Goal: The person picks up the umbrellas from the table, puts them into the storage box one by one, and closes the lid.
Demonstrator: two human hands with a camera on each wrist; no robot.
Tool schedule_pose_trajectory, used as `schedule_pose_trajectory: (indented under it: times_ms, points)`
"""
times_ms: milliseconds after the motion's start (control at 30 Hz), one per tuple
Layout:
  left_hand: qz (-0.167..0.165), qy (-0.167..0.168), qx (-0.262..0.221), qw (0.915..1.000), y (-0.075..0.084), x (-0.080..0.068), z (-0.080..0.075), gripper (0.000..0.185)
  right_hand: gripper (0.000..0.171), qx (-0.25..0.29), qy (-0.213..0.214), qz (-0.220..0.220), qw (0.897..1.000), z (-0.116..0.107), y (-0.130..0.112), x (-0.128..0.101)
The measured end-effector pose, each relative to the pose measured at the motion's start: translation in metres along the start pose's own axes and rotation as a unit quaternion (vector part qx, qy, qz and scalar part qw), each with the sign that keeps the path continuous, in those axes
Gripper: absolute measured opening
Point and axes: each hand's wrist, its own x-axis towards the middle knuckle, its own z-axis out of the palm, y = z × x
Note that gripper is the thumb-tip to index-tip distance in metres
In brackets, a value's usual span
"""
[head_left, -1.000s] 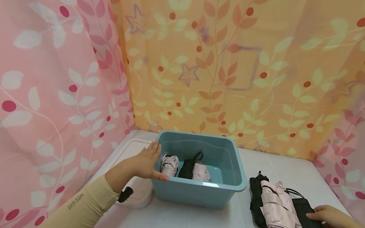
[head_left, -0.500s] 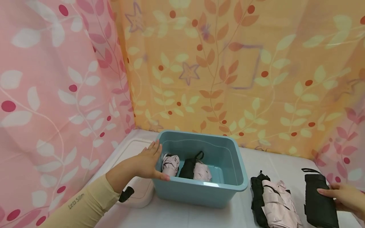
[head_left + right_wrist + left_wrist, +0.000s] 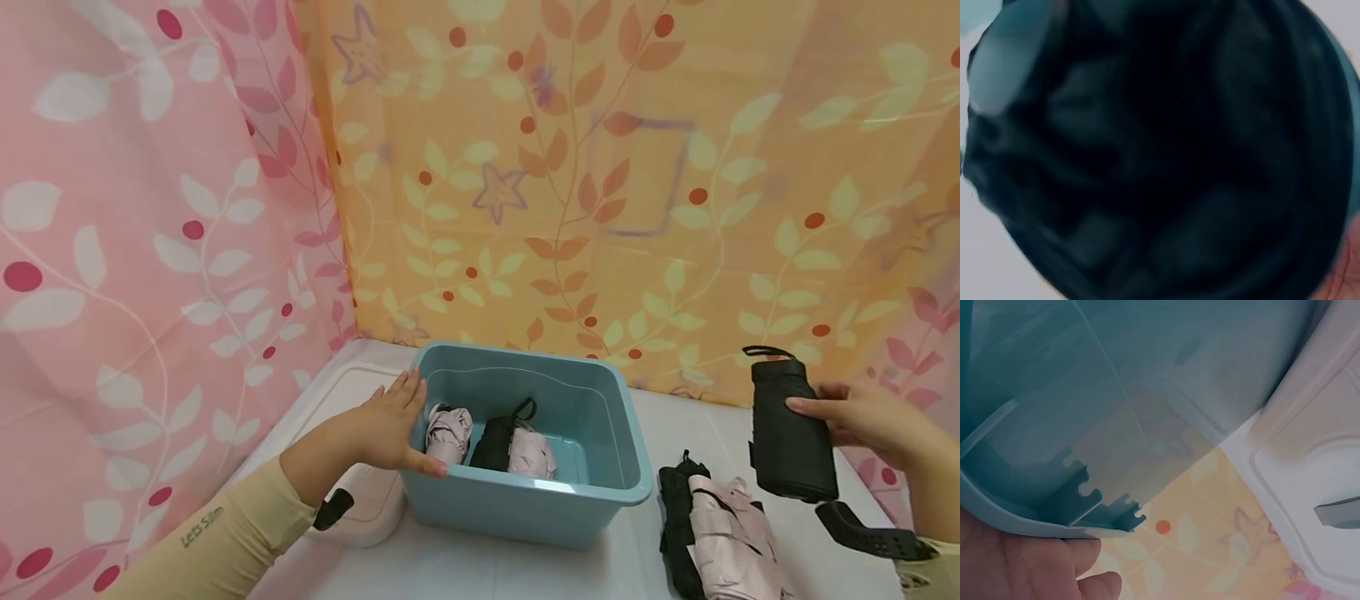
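Observation:
My right hand [image 3: 873, 421] grips a black folded umbrella [image 3: 791, 433], raised at the right with its wrist strap at the top. Its dark end [image 3: 1166, 156] fills most of the right wrist view, with a bit of the hand at the lower right edge. On the left, my left hand [image 3: 390, 425] rests on the rim of a blue plastic bin [image 3: 517, 512], fingers spread and straight along the side, thumb over the front. Inside the bin lie a pink folded umbrella [image 3: 448, 433], a black one [image 3: 492, 443] and another pink one [image 3: 532, 454].
Right of the bin, a black folded umbrella [image 3: 678, 517] and pink folded umbrellas [image 3: 731, 533] lie side by side on the white table [image 3: 525, 575]. A pale lid [image 3: 367, 508] lies left of the bin. Patterned curtains [image 3: 562, 208] stand behind and at the sides.
My right hand has lifted the black umbrella off the table beside the pink ones, first rightward, then up and slightly left. The left hand has stayed on the bin's rim.

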Motion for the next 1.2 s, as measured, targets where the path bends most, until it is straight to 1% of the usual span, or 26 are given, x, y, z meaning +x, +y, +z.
schedule_pose_trajectory:
  times_ms: [133, 333, 533, 667, 900, 1100, 1200]
  points:
    - [-0.005, 0.002, 0.005, 1.0, 0.001, 0.0, 0.001, 0.13, 0.039, 0.022, -0.011, -0.048, 0.999, 0.008, -0.034, 0.011]
    - [-0.004, 0.002, 0.006, 1.0, 0.003, 0.001, 0.001, 0.13, 0.044, 0.024, -0.02, -0.075, 0.997, 0.027, -0.078, 0.022]
    - [0.0, -0.003, -0.001, 1.0, 0.004, 0.0, -0.001, 0.13, 0.044, 0.039, -0.037, -0.086, 0.995, 0.05, -0.11, 0.037]
    - [-0.002, -0.006, -0.001, 1.0, 0.003, 0.0, -0.002, 0.13, 0.039, 0.052, -0.053, -0.09, 0.993, 0.07, -0.127, 0.048]
    - [-0.001, -0.006, -0.002, 1.0, 0.002, -0.003, -0.004, 0.131, 0.034, 0.058, -0.092, -0.077, 0.991, 0.102, -0.15, 0.068]
    - [-0.004, -0.002, -0.002, 1.0, 0.002, -0.002, -0.003, 0.131, 0.035, 0.071, -0.1, -0.067, 0.99, 0.124, -0.162, 0.087]
    - [-0.002, 0.0, -0.009, 1.0, 0.001, -0.002, -0.002, 0.131, 0.035, 0.074, -0.096, -0.061, 0.991, 0.137, -0.167, 0.094]
